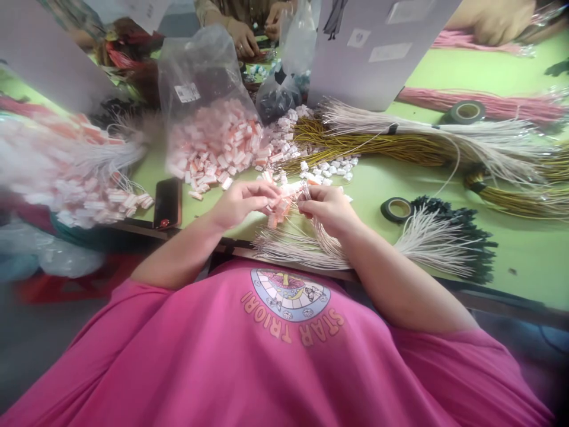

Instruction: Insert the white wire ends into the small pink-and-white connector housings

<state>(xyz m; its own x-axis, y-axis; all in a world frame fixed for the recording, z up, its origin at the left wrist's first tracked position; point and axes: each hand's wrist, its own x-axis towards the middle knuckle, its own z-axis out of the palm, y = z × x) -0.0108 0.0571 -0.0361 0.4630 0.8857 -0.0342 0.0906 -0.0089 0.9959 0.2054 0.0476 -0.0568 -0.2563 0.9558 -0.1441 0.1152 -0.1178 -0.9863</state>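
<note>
Close together at the table's near edge, both hands are closed in pinches. My left hand (249, 203) has its fingers on a small white-and-orange plastic connector (291, 190); more such pieces hang just below its fingertips. My right hand (328, 209) pinches thin white wires (320, 232) whose ends reach that connector; whether they are inside it cannot be made out. Under the hands lies a bundle of white wires (297, 252) with bare-looking ends. Beyond the fingers, loose white connectors (329, 169) are scattered.
A clear bag (200, 77) spills a pile of orange-and-white connectors (217, 139). Left are a phone (168, 203) and a heap of wired connectors (57, 166). Right lie black tape rolls (397, 209), yellow wires (377, 147) and dark-ended white wires (438, 240). Co-workers' hands (243, 38) show beyond upright boards (368, 53).
</note>
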